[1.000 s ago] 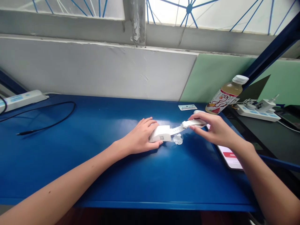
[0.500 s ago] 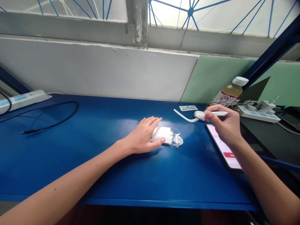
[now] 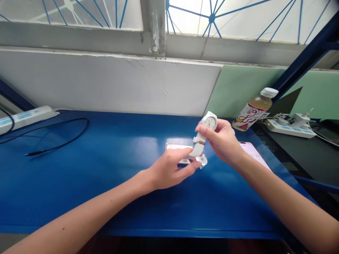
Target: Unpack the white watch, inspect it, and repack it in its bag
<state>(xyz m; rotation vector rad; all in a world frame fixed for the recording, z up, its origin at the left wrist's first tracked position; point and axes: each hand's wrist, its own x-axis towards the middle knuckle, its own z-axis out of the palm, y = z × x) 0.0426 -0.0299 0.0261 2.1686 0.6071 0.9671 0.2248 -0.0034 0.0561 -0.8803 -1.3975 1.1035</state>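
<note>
A white wristwatch (image 3: pixel 210 122) with a round dial is raised over the table, its strap hanging down and to the left. My right hand (image 3: pixel 225 141) grips it near the dial, thumb in front. At the strap's lower end, my left hand (image 3: pixel 169 169) has its thumb and index finger closed around the tip. Beneath the strap, a clear plastic packet (image 3: pixel 176 146) with a white card and small white pieces lies on the blue table (image 3: pixel 127 204). My left fingers and the watch partly cover the packet.
A phone (image 3: pixel 255 155) lies beyond my right forearm. Behind it stands a tilted drink bottle (image 3: pixel 253 111), near a power strip (image 3: pixel 291 127) with plugs. At left are another power strip (image 3: pixel 31 116) and a looped black cable (image 3: pixel 66 144).
My right hand has brought the watch leftward from above the phone to over the packet, turning the dial into view. My left hand has moved from the packet to the strap's end.
</note>
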